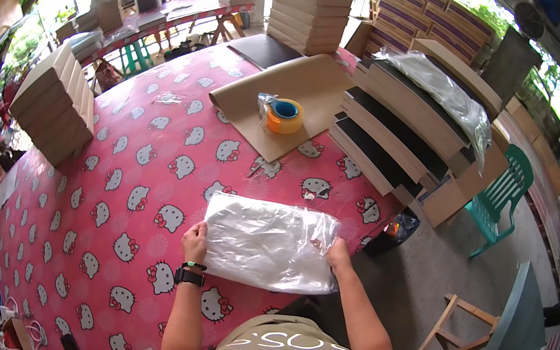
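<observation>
A flat white bundle in clear plastic wrap [269,244] lies at the near edge of the pink table, its film creased and shiny. What is inside cannot be made out. My left hand [195,243] grips its left edge, fingers closed on the film; a dark watch and a bracelet circle that wrist. On the opposite side my right hand [338,253] pinches the right edge. Beyond the bundle, a roll of yellow-orange tape [283,123] with a blue core rests on a sheet of brown paper [248,98].
Stacked brown boxes stand at the left [55,105] and far side [308,20] of the patterned table [149,177]. Dark-topped flat boxes [402,132] pile at the right under loose clear plastic [445,84]. A green chair [501,197] and wooden folding stand [451,335] are on the floor.
</observation>
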Motion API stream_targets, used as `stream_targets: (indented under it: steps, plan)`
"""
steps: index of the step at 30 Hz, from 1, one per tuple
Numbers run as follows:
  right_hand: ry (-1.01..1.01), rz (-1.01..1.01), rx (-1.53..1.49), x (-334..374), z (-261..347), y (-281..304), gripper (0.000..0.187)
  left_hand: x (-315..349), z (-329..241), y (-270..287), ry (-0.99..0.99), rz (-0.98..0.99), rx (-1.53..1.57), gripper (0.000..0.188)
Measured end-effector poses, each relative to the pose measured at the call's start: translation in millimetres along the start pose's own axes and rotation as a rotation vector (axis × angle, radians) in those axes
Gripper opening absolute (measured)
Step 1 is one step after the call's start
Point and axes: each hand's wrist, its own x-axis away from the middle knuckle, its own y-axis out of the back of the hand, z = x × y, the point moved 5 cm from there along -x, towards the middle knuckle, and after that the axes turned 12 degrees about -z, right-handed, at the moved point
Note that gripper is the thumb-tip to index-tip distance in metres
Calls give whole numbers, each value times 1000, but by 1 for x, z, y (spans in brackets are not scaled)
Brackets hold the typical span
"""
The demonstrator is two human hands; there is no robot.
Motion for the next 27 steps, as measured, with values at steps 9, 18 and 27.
stream_targets:
  steps: [9, 18, 27]
  plan:
    - [244, -228, -138, 11, 28, 15, 20, 1, 22, 71, 100, -205, 40, 21]
    - [657, -392, 21, -10, 141, 110, 29, -4, 118, 269, 91, -748, -295, 28]
    - [625, -312, -686, -3, 255, 150, 30, 46, 134, 254, 48, -690, -293, 35]
